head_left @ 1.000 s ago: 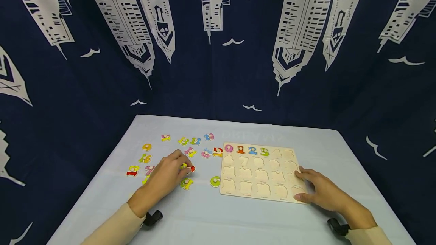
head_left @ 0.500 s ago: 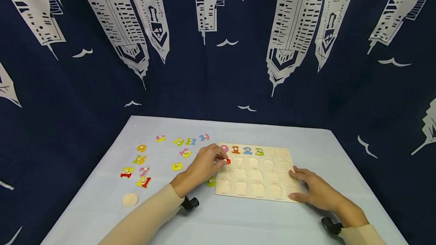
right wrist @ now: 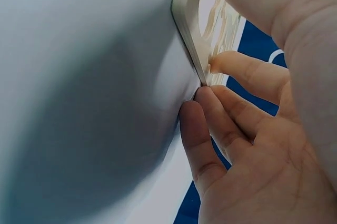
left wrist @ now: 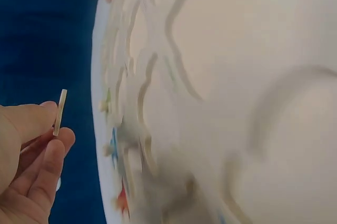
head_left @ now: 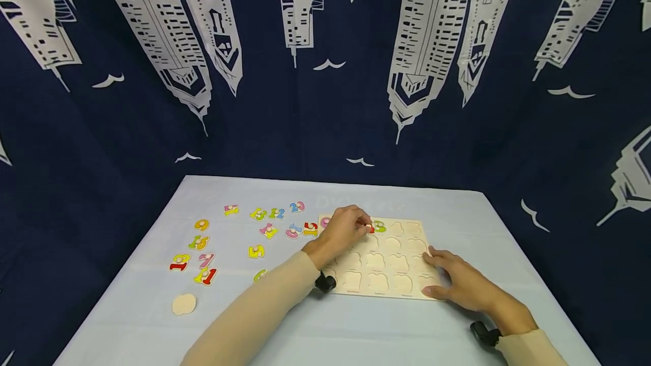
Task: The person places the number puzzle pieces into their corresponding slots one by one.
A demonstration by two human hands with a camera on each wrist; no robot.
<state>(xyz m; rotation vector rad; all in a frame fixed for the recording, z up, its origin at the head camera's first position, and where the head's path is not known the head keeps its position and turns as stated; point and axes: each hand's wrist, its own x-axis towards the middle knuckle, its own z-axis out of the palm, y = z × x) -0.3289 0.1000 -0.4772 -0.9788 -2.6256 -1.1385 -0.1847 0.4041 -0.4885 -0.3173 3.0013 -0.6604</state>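
Note:
Thumb and fingertips of my left hand pinch a small red number puzzle piece, held over the top row of the wooden number board. The left wrist view shows this piece edge-on, its numeral hidden. My right hand rests at the board's right edge, thumb and index finger apart on its face. Other fingertips touch the edge from the side in the right wrist view. A green 3 sits in its slot; the left hand covers part of the top row.
Several coloured number pieces lie loose left of the board, among them a yellow 5, a 9 and a red-and-yellow 18. A plain pale wooden piece lies nearer the front of the white table.
My left hand has picked the red piece from among the loose numbers and carried it right, over the board's top row. The right hand has stayed at the board's right edge.

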